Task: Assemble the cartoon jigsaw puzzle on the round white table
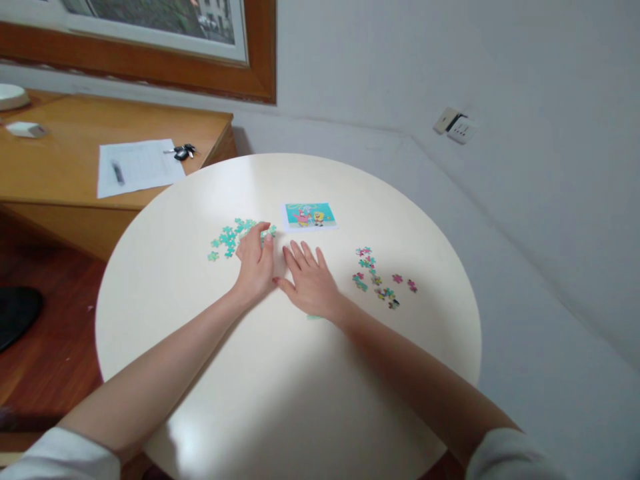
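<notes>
My left hand (255, 270) is at the near right edge of a spread of teal jigsaw pieces (229, 237), its fingers loosely bent and partly covering some of them. I see nothing held between its thumb and forefinger. Flat on the white round table (240, 400) lies my right hand (313, 283), palm down with fingers spread. A sliver of green puzzle piece (314, 317) shows by the heel of that hand; whatever else is under the palm is hidden. Just beyond both hands sits a cartoon picture card (310, 215). More multicoloured jigsaw pieces (376, 280) are scattered to the right.
A wooden desk (65, 147) stands behind on the left, with a sheet of paper (143, 163), a pen (118, 173), keys (183, 152) and a small white box (25, 129) on it. A wall socket (461, 129) is at the right, and a wood-framed window (260, 53) is above.
</notes>
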`<state>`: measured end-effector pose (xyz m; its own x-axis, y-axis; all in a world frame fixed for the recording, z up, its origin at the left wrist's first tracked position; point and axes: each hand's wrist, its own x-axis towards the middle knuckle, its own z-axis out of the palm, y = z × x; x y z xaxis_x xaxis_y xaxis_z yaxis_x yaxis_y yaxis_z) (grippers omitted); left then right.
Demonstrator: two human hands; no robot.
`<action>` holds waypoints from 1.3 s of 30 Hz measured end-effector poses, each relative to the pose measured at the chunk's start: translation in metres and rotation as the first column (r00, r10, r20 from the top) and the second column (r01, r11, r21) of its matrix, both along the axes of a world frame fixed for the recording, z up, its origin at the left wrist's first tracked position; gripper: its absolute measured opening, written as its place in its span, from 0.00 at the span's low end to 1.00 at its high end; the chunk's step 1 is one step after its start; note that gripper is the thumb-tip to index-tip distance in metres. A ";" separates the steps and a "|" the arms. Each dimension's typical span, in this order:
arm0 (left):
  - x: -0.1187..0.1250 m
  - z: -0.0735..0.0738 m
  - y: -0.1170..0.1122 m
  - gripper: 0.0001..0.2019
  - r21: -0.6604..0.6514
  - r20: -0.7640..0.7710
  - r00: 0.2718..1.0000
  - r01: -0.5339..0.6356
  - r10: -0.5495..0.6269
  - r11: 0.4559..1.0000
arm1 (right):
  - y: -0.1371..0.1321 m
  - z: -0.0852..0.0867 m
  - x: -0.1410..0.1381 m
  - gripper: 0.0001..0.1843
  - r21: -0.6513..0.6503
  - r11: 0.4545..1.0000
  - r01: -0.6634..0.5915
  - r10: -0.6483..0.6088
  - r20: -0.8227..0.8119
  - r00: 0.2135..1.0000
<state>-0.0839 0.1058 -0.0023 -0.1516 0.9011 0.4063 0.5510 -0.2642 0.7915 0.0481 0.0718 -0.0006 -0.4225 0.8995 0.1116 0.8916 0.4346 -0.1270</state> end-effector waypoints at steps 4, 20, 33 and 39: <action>-0.001 0.001 -0.001 0.20 0.007 0.012 1.000 0.004 -0.004 1.000 | 0.010 0.012 0.003 0.35 -0.066 0.998 0.006 -0.006 -0.003 1.000; -0.001 0.002 -0.001 0.20 -0.007 0.016 1.000 -0.002 0.002 1.000 | -0.005 0.007 0.004 0.34 -0.166 0.986 0.025 -0.041 -0.092 0.995; 0.010 0.016 -0.030 0.26 -0.213 -0.429 0.544 0.715 -0.721 0.666 | 0.020 0.030 0.102 0.25 0.255 0.823 0.508 -0.384 -0.410 0.827; 0.017 0.022 -0.053 0.28 -0.288 -0.538 0.308 0.808 -0.784 0.514 | 0.019 0.011 0.132 0.23 0.277 0.738 0.616 -0.473 -0.438 0.764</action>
<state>-0.0664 0.0524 0.0198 0.8855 0.4418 0.1437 0.3543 -0.8423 0.4062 0.1798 0.0910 0.0107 0.2523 0.8099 0.5295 0.9246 -0.0404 -0.3787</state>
